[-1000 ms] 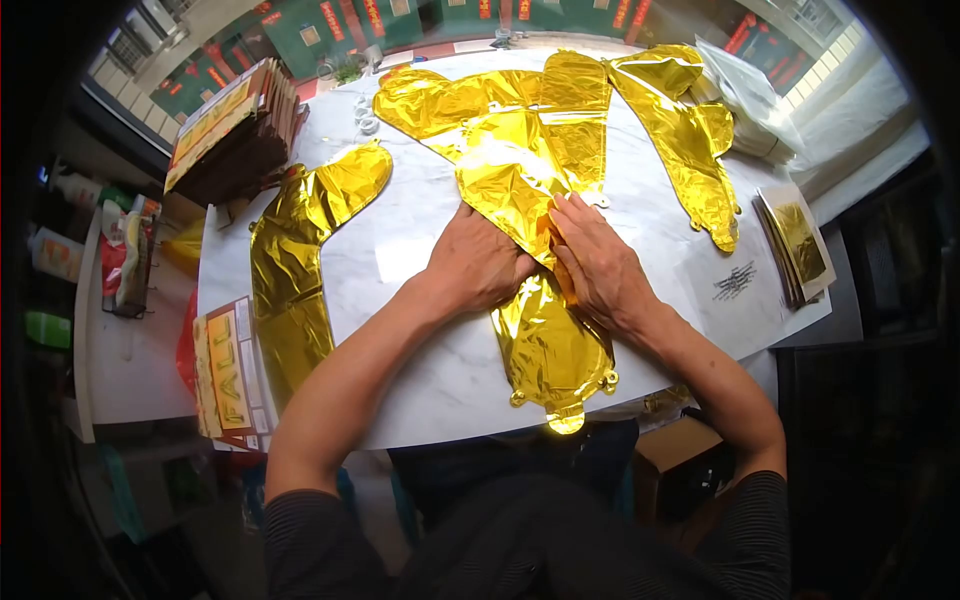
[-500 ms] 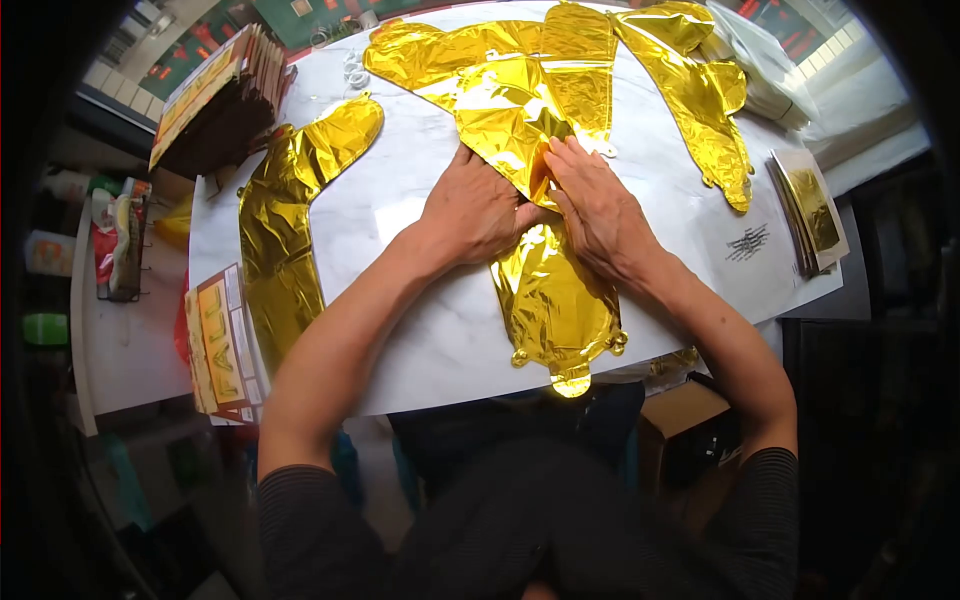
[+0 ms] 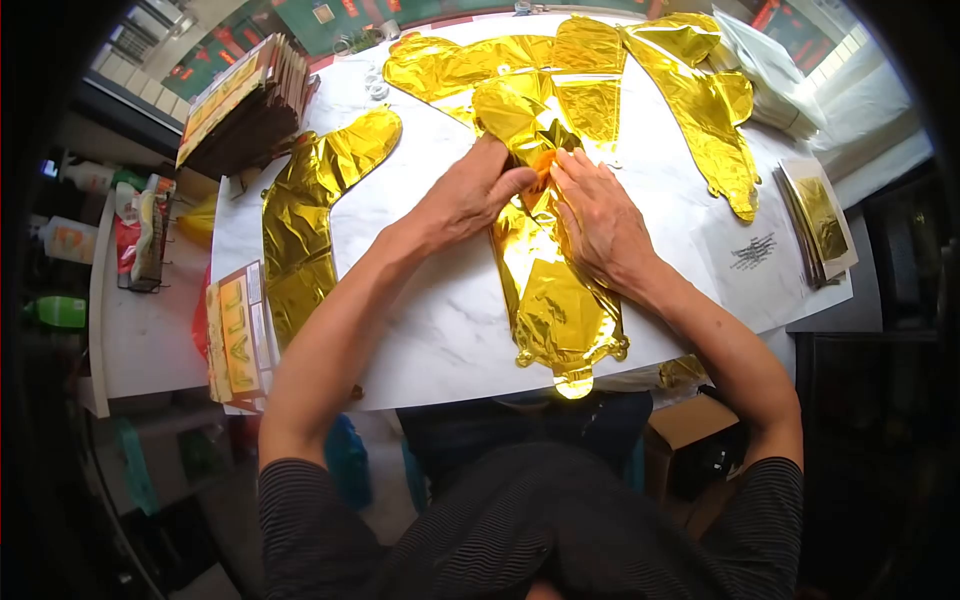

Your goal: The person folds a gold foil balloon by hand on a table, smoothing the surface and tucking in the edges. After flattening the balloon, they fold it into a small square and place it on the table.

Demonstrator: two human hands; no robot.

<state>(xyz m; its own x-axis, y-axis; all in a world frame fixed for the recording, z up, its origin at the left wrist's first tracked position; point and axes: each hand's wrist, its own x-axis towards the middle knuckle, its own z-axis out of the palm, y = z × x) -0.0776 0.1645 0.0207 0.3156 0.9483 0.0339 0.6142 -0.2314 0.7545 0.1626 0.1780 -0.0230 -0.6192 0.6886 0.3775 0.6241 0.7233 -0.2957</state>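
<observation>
A gold foil balloon [image 3: 568, 300] lies flat along the middle of the white table, its rounded tabbed end toward me and its upper part folded and crumpled. My left hand [image 3: 470, 195] grips the left edge of the folded part, thumb on top and fingertips hidden under the foil. On the right side, my right hand [image 3: 603, 220] rests flat on the foil, fingers stretched out toward the fold. Between both hands a small orange patch [image 3: 543, 165] shows. Beyond them spreads another gold foil piece [image 3: 590, 60].
A curved gold foil piece [image 3: 300, 230] lies at the left, another [image 3: 695, 110] at the upper right. Stacked printed packets [image 3: 245, 100] stand back left, FALL packets [image 3: 238, 340] front left. Plastic bags [image 3: 765, 75] and cards [image 3: 820, 220] lie right.
My left hand has shifted up slightly, its thumb now over the fold. The folded foil between the hands has narrowed, showing more orange. The whole view has shifted slightly.
</observation>
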